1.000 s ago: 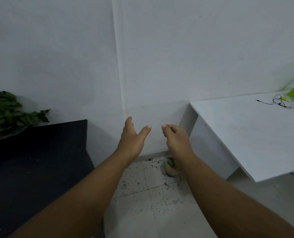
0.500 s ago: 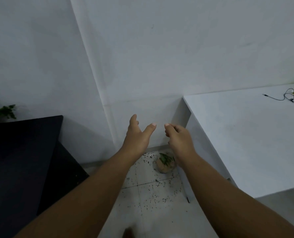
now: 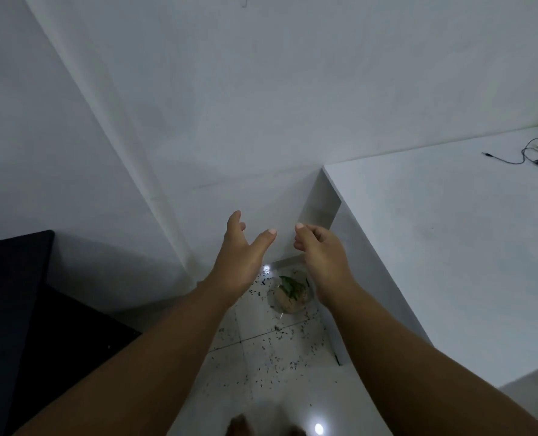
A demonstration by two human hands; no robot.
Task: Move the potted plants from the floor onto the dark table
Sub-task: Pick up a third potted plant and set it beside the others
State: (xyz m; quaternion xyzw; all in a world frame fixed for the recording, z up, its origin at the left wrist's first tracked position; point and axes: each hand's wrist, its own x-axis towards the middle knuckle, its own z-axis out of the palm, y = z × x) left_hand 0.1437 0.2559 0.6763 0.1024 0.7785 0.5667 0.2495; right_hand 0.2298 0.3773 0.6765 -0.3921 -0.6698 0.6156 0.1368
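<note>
A small round glass pot (image 3: 289, 298) with pale filling and a few green leaves stands on the speckled white floor in the corner, by the white table's leg. My left hand (image 3: 241, 254) and my right hand (image 3: 321, 258) are stretched out side by side above it, both holding nothing. The left hand's fingers are spread; the right hand's fingers curl loosely. My right wrist covers the pot's right edge. The dark table (image 3: 13, 309) is at the lower left, its corner in view.
A white table (image 3: 443, 247) fills the right side, with a black cable (image 3: 531, 158) and a green thing at its far end. Dark crumbs are scattered over the floor tiles (image 3: 255, 357). White walls meet in a corner behind.
The view has swung right and down. The plant on the dark table has left the view, and the pot on the floor now shows nearer between my wrists. Both hands stay empty.
</note>
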